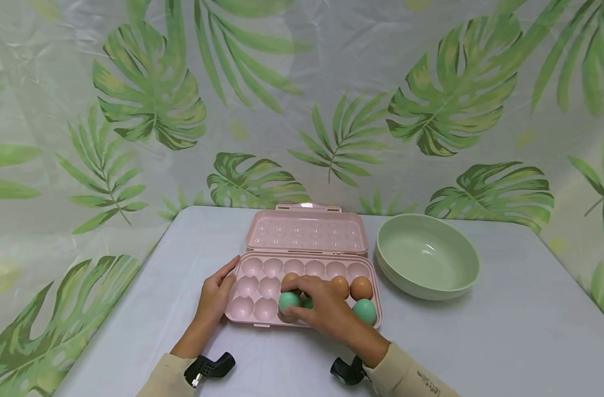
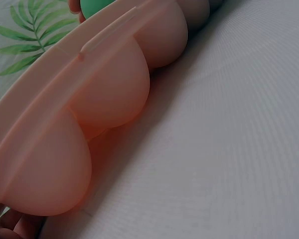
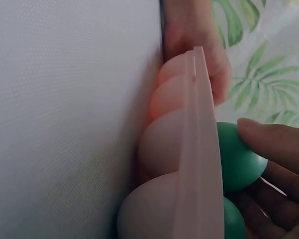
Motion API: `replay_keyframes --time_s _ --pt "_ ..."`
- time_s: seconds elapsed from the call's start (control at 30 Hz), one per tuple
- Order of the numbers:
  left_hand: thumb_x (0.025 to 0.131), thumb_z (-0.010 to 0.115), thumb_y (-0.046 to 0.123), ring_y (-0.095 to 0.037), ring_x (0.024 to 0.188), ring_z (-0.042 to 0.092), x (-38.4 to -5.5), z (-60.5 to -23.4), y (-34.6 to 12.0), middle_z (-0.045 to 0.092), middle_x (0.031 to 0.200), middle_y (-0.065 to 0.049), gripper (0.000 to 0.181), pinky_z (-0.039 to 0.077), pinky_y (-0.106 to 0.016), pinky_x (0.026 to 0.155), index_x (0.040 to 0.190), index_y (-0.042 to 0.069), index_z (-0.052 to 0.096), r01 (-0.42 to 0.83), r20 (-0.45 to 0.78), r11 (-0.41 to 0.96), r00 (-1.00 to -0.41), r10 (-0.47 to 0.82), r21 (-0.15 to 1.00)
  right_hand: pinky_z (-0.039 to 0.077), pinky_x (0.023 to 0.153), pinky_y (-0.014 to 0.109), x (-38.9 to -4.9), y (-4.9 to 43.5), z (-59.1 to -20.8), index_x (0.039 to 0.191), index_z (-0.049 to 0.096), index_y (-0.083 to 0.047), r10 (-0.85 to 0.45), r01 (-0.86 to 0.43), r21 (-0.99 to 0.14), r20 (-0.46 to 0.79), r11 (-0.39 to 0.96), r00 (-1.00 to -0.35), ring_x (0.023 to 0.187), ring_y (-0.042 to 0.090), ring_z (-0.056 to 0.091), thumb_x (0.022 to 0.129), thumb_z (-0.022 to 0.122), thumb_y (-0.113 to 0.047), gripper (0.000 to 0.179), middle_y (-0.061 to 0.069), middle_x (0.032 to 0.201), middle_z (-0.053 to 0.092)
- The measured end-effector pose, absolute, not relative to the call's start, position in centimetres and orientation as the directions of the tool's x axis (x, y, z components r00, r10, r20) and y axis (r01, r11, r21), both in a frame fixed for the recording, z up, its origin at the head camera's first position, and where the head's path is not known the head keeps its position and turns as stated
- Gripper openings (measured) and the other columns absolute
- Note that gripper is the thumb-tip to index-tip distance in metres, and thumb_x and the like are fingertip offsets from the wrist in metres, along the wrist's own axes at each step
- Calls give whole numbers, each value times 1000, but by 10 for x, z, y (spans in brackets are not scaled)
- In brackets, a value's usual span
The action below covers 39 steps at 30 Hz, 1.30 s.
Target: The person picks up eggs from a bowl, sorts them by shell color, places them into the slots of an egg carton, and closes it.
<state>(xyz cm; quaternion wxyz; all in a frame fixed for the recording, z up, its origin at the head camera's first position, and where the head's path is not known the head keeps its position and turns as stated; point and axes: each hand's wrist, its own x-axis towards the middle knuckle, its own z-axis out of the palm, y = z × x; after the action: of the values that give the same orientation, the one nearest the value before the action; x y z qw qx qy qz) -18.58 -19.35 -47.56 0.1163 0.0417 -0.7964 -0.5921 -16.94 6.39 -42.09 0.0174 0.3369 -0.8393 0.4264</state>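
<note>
A pink plastic egg box [image 1: 242, 277] lies with its lid [image 1: 306, 225] folded back behind it. My right hand [image 1: 326, 309] pinches a green egg [image 1: 289, 301] between thumb and fingers, at a front-row cup. In the right wrist view this green egg [image 3: 239, 158] sits at the box's rim, with a second green egg [image 3: 233, 219] beside it. My left hand [image 1: 214, 295] grips the left end of the box. Brown eggs [image 1: 361, 289] stand in the middle row, and another green egg [image 1: 364, 311] fills the front right cup. My right hand hides part of the rows.
Close to the box's right side stands a pale green bowl [image 1: 428, 253], apparently stacked on another. A white cloth covers the table [image 1: 520, 331]. Behind hangs a leaf-patterned sheet [image 1: 341, 66].
</note>
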Motion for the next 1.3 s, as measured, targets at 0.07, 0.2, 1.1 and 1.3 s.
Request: replay_keyframes --time_s 0.07,0.2,1.1,1.3 --pt "96 47 7 -15 136 39 -186 -476 -193 54 139 -2 41 32 -17 106 136 8 56 78 144 300 -968 -205 951 53 80 31 -169 64 -422 110 67 -14 -551 -588 -690 320 421 -771 88 10 57 77 81 -14 36 -7 100 64" --pt "96 47 5 -17 136 39 -186 -476 -193 54 138 -3 41 32 -13 104 135 7 56 92 159 301 -966 -205 949 51 82 28 -170 65 -423 109 67 -15 -555 -609 -670 339 424 -759 91 10 57 76 82 -14 36 -6 102 64" --pt "97 46 7 -11 136 38 -186 -477 -195 53 140 0 41 30 -3 98 137 9 55 73 133 290 -973 -190 954 51 81 26 -171 65 -425 105 68 -15 -560 -633 -627 352 454 -750 92 13 58 81 78 -13 27 -7 103 65" --pt "97 46 8 -10 135 39 -187 -477 -195 53 140 1 41 31 -10 103 137 10 55 69 129 293 -973 -191 954 51 80 26 -171 66 -426 105 68 -13 -561 -640 -627 362 445 -745 90 15 59 80 79 -11 28 -5 102 66"
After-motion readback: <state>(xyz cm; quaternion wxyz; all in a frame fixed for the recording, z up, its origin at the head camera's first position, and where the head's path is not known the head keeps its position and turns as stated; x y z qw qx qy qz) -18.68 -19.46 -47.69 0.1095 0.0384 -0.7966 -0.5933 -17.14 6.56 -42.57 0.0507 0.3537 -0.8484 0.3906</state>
